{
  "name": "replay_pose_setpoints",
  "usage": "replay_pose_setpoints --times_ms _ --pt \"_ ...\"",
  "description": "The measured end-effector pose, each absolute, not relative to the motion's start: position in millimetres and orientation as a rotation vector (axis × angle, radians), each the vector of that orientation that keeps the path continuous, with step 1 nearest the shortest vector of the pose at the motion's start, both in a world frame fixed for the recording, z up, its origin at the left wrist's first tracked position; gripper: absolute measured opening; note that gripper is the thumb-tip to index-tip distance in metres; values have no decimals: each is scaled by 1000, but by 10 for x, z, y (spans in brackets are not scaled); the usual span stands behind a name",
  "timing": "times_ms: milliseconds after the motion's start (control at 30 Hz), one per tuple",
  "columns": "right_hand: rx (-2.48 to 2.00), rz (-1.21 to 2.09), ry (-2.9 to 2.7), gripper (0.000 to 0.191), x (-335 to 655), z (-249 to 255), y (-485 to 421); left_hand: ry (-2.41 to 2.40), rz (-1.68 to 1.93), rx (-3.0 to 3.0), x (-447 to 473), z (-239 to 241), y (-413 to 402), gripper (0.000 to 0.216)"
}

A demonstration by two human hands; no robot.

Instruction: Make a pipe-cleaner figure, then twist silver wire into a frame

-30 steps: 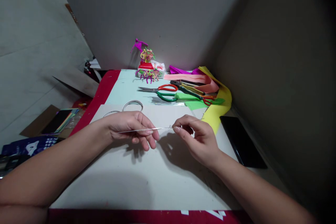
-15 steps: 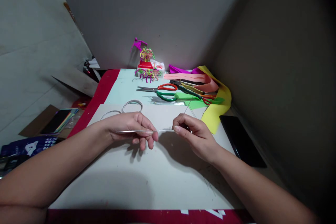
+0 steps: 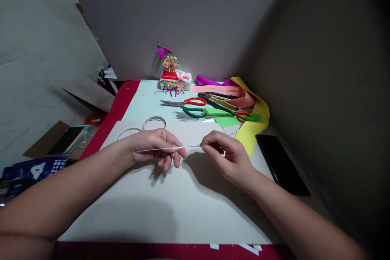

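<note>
A thin straight silver wire [image 3: 190, 146] runs nearly level between my two hands, above the pale board. My left hand [image 3: 160, 148] pinches it between thumb and fingers, and its far end lies back along the palm toward the wrist. At the wire's right end there is a tiny loop or twist. My right hand [image 3: 227, 152] has its thumb and forefinger closed at that end. Behind my left hand lie two coils of wire [image 3: 154, 123], one partly covered by the hand.
Scissors [image 3: 183, 104] with red and green handles, pliers [image 3: 213, 101] and a bundle of thin wires lie further back. Colourful wire figures stand on a small box [image 3: 185, 79]. At the right are a yellow strip [image 3: 252, 126] and a black phone-like slab [image 3: 282, 164].
Both hands stay close together on the wire. The left hand has tipped slightly, and the wire's right end sits a little higher. A thin strand above the right hand no longer shows.
</note>
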State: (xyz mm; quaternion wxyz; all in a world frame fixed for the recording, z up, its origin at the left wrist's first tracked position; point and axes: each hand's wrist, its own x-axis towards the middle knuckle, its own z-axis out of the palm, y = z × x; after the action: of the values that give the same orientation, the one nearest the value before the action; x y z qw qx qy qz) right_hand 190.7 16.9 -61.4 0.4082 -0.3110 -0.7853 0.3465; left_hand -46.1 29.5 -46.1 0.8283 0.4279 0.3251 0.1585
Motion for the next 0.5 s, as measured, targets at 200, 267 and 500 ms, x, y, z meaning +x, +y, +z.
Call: replay_pose_setpoints --times_ms 200,267,500 --pt "-619 713 -2121 18 1881 -642 122 688 310 911 -426 -455 289 27" --pt "-617 720 -2157 18 1861 -634 95 721 306 936 -383 -433 245 28" --pt "-810 849 -2071 10 1775 -563 -29 919 312 1055 -192 -310 6 29"
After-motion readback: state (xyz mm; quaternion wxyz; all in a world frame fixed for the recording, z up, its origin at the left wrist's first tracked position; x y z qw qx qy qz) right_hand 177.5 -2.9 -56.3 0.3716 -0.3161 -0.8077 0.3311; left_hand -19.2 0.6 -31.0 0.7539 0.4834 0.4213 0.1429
